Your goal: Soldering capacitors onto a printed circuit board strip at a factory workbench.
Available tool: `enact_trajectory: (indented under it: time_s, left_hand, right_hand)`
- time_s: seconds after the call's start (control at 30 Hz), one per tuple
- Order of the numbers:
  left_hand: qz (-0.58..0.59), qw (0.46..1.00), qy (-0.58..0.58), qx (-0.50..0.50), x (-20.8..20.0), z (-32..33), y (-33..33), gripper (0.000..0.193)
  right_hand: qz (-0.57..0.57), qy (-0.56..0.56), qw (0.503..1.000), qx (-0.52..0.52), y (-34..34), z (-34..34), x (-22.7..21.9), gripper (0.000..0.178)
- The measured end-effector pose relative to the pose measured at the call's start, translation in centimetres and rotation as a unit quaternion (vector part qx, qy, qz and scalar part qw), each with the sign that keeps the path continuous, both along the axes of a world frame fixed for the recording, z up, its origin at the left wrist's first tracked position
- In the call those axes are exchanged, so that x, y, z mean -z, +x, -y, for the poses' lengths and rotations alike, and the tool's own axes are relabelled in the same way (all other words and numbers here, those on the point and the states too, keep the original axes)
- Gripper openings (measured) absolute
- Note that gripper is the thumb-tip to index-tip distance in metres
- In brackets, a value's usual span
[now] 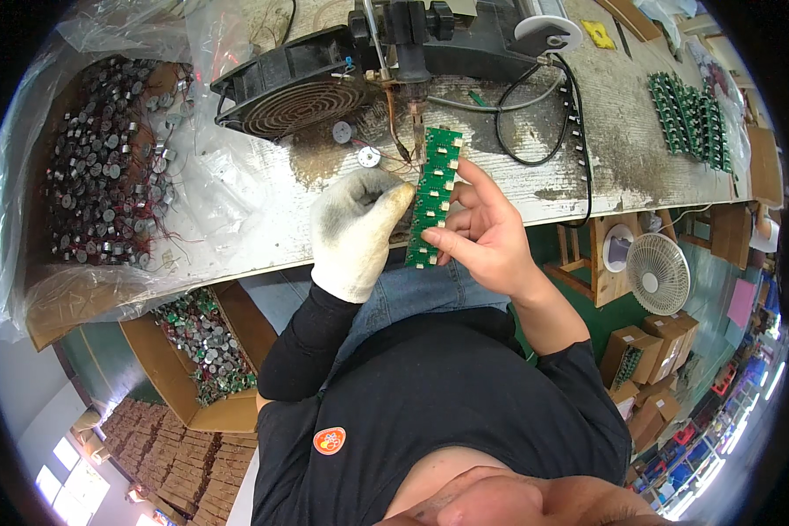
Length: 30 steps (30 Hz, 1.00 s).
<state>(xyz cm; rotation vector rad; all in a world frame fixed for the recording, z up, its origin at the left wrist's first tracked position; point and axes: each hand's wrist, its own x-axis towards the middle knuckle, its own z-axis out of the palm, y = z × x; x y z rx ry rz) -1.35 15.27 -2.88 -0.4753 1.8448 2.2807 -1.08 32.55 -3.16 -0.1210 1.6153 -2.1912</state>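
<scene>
My right hand [491,230] is bare and grips a long green circuit board [436,180] with small white connectors along it, thumb on its face and fingers behind its right edge. My left hand [352,230], in a white glove, is closed, its thumb and forefinger pinched at the board's left edge. Whatever lies between those fingertips is too small to make out. The board's far end stands close to the tip of a soldering iron [401,147] on a stand. Just left of that tip lie two small round motors [370,157] with thin wires.
A black fan [298,83] stands at the back left, near a plastic-lined box of wired motors [105,167]. Black cable [579,131] runs over the right side of the worktable [631,175]. More boards [688,123] lie far right. Below left is a carton [171,386] of assembled parts.
</scene>
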Motion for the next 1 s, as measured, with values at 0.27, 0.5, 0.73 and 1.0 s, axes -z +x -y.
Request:
enact_trajectory:
  time_s: [0.27, 0.5, 0.73, 1.0]
  left_hand:
    - [-0.029, 0.999, -0.032, 0.003, -0.4, -0.4, -0.4, 0.013]
    - [-0.013, 0.999, -0.034, -0.013, -0.9, -0.7, -0.5, 0.012]
    - [-0.038, 0.997, -0.073, -0.007, 0.8, -0.6, -0.2, 0.015]
    - [-0.12, 0.962, -0.245, 0.003, -0.1, 0.7, 0.7, 0.026]
  right_hand:
    - [-0.008, 0.002, 1.0, 0.003, 0.0, 0.0, 0.2, 0.076]
    - [-0.017, 0.009, 1.0, 0.012, 0.0, -0.1, 0.0, 0.076]
    - [-0.01, 0.015, 1.0, 0.006, 0.1, -0.1, 0.3, 0.076]
    - [0.0, 0.031, 0.999, 0.02, 0.0, 0.1, 0.1, 0.077]
